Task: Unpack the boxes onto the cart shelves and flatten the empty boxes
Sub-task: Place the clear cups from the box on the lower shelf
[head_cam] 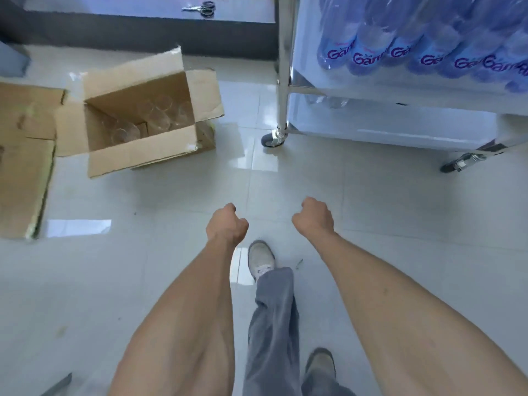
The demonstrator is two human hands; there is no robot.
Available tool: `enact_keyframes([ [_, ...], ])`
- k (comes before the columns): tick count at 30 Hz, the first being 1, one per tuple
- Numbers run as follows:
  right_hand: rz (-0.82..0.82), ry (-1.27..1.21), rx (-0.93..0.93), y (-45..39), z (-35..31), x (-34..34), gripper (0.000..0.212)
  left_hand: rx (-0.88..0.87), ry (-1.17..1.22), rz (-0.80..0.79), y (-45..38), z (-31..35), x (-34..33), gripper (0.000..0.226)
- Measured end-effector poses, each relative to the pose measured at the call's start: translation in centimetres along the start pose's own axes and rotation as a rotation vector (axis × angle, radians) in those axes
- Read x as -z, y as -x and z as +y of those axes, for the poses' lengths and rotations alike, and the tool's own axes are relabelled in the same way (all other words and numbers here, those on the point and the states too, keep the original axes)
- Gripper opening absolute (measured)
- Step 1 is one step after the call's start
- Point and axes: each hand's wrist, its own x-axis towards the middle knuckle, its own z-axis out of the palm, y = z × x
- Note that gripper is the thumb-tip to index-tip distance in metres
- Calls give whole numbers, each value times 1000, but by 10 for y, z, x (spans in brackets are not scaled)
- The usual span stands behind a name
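Head view, left to right. Flattened brown cardboard box (23, 155) lies on the glossy white tiled floor (371, 210) at the left edge. Just beside it, touching its right side, open brown cardboard box (143, 115), flaps splayed outward, with clear drinking glasses (160, 112) inside; count unclear through the blur. Grey-handled scissors (201, 8) sit on a pale ledge at the top edge, well apart from the boxes. Left hand (227, 224) and right hand (313, 214) hang over bare floor at centre, apart from each other, both loosely clenched with fingers curled under, gripping nothing. Below them, grey trousers and two light sneakers (260, 258), one foot ahead. Stainless steel wheeled cart (283, 81) stands at the upper right, caster on the floor near the open box. Its upper visible shelf carries blue-tinted plastic water bottles with purple lettering (423, 50), packed side by side. Lower shelf contents are too blurred to tell.
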Motion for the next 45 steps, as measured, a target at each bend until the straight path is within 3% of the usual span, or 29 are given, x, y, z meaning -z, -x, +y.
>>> enact_keyframes([
  [3,-60,86,63,29,-47,5,39,101,40,47,8,-26,54,47],
  [8,-19,98,117,24,-161,6,45,172,140,177,-33,-56,147,38],
  [14,-45,54,181,-8,-298,-15,46,245,172,169,-113,-93,243,36],
  [22,-58,16,146,-55,-396,-26,31,259,213,156,-203,-106,311,45],
  [26,-62,32,120,-93,-436,-21,43,247,217,131,-245,-93,329,46],
  [32,-90,-72,-29,-172,-487,-34,43,306,299,42,-321,-83,333,48],
  [40,-135,-143,-271,-235,-498,-79,36,360,272,-10,-402,-99,304,46],
  [45,-120,-169,-366,-271,-500,-113,45,365,248,-2,-449,-114,281,40],
])
